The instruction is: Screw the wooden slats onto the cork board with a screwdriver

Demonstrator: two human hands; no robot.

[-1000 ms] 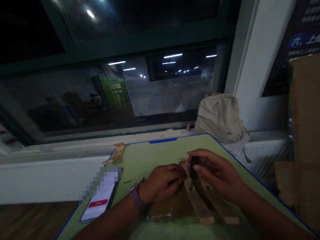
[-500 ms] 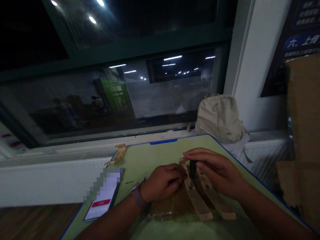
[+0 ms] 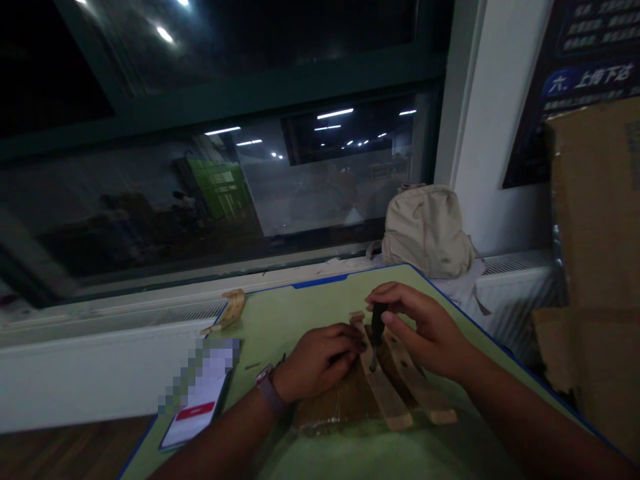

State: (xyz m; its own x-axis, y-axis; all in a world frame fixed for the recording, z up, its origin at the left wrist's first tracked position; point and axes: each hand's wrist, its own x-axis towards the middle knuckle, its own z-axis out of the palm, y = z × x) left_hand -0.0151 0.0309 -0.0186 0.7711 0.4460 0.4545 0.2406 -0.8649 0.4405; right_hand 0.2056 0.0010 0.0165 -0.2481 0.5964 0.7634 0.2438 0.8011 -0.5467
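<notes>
My right hand (image 3: 425, 327) is closed round the black handle of a screwdriver (image 3: 379, 323), which stands nearly upright. Its shaft goes down to a hole in the left of two wooden strips (image 3: 385, 393). My left hand (image 3: 320, 360), with a watch (image 3: 270, 390) on the wrist, has its fingers curled against the left edge of that strip, holding it. Both strips lie on a brown, shiny-wrapped board (image 3: 325, 410). The right wooden strip (image 3: 425, 393) has dark holes and lies under my right hand. Whether a screw sits below the tip is too small to tell.
A phone (image 3: 197, 400) lies on the green table (image 3: 280, 313) left of my left forearm. A curved wooden piece (image 3: 233, 312) rests at the far left corner. Beyond the table are a beige backpack (image 3: 425, 230), a radiator (image 3: 515, 293) and cardboard boxes (image 3: 595, 267) at right.
The view has shifted slightly, so everything sits a little further left. My right fingers have changed their grip round the screwdriver handle and are more curled. My left hand keeps its place on the strip.
</notes>
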